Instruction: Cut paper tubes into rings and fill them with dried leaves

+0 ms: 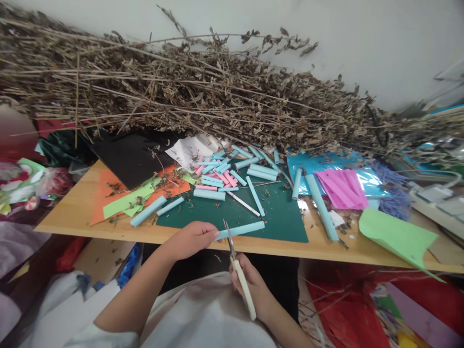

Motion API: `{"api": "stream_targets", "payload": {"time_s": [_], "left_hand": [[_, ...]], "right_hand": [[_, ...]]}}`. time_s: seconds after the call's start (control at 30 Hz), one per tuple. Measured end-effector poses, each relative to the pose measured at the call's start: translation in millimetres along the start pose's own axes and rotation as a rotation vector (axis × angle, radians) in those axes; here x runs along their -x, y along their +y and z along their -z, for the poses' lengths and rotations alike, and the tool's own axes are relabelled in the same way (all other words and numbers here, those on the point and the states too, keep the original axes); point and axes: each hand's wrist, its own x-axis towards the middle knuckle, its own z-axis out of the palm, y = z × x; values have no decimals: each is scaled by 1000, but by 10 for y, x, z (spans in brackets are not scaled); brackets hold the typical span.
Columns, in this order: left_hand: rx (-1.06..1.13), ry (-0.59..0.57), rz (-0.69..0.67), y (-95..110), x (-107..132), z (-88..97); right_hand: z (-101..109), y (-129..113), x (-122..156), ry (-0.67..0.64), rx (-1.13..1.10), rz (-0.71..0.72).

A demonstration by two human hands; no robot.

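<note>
My left hand is closed on one end of a light blue paper tube, held just above the table's front edge. In my right hand is a pair of scissors with off-white handles. Their blades point away from me and cross the tube a little right of my left fingertips. Behind the tube lies a dark green mat. On it is a pile of short blue and pink paper tubes, with longer blue ones around it and a thin white stick.
A bundle of dried stalks spans the back along the wall. Left are a black sheet and orange paper. Pink strips lie on a shiny blue packet. A green sheet overhangs the table edge.
</note>
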Motion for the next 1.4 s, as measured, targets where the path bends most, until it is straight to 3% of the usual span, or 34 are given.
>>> {"api": "stream_targets", "payload": {"time_s": [0.23, 0.47, 0.67, 0.83, 0.97, 1.1, 1.23, 1.4], "left_hand": [[67, 72, 52, 4, 2, 58], [439, 196, 54, -189, -105, -43], [565, 250, 44, -309, -252, -40], [621, 332, 41, -428, -276, 12], [507, 363, 37, -442, -280, 61], [281, 329, -39, -312, -446, 126], [-283, 379, -147, -30, -898, 240], [-571, 390, -154, 362, -1619, 371]], "right_hand": [[-78, 21, -21, 47, -85, -55], [-106, 65, -132, 92, -265, -72], [-109, 153, -336, 158, -396, -210], [-61, 172, -380, 179, -463, -225], [-3, 236, -296, 190, -512, -202], [115, 315, -189, 222, -548, -129], [423, 295, -127, 371, -439, 33], [990, 189, -121, 574, -152, 205]]}}
